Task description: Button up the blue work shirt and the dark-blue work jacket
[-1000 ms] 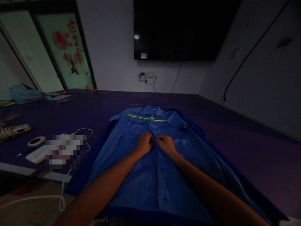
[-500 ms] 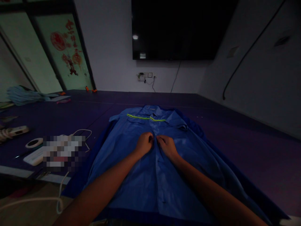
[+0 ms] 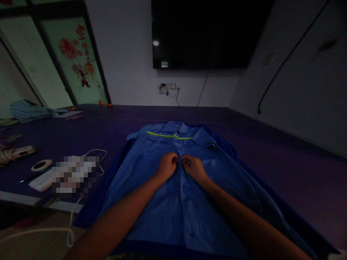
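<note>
A blue work shirt [image 3: 151, 173] with thin yellow-green stripes across the chest lies spread front side up, its collar pointing away from me. Darker blue cloth [image 3: 93, 202] shows beneath and around it. My left hand [image 3: 168, 166] pinches the front opening of the shirt at mid-chest, fingers curled. Just across the opening, my right hand [image 3: 193, 167] grips the other front edge between thumb and fingers. The fingertips nearly meet. Any button between them is too small and dark to make out.
The shirt lies on a purple surface [image 3: 271, 144]. At left are a roll of tape [image 3: 41, 165], a white power strip [image 3: 40, 182] with a cord, a blurred-out item and a coiled cable [image 3: 7, 155]. Light blue cloth [image 3: 29, 111] lies farther back. A large dark screen [image 3: 206, 32] hangs on the wall.
Both hands stay at nearly the same spot on the front opening. My right fingers have shifted slightly, and the cloth below has moved a little. The view has shifted very slightly.
</note>
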Demonstrator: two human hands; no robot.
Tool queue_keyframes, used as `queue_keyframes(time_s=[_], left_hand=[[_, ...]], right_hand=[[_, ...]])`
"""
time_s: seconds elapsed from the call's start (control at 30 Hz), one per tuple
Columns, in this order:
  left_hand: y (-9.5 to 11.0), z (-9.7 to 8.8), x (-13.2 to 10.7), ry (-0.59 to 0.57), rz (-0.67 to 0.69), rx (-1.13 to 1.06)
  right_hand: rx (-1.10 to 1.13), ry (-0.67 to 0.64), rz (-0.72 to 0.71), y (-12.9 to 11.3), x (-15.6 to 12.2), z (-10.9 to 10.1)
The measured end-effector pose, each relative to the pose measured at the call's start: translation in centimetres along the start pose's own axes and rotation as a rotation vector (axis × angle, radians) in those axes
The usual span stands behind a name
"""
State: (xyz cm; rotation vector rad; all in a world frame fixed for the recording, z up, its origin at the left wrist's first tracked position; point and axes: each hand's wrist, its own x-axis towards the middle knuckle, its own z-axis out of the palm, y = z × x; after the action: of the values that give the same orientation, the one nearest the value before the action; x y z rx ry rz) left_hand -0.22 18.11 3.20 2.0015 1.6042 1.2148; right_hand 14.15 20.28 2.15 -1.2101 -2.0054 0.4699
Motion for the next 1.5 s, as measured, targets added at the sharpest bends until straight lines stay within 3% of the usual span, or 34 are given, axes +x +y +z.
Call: queue_keyframes(time_s=[0.6,0.93,1.5], left_hand=[[-0.3,0.7,0.0,-0.016,-0.044,-0.013],[0.1,0.7,-0.3,-0.027,-0.004,0.289],[0.8,-0.1,-0.4,-0.105,-0.108,0.381]], right_hand=[[-0.211,-0.087,-0.032,-0.1,0.2,0.1],[-0.293,-0.108,-0.017,-0.2,0.1,0.2],[-0.283,-0.165,0.02,-1.1,0.0,-0.5]])
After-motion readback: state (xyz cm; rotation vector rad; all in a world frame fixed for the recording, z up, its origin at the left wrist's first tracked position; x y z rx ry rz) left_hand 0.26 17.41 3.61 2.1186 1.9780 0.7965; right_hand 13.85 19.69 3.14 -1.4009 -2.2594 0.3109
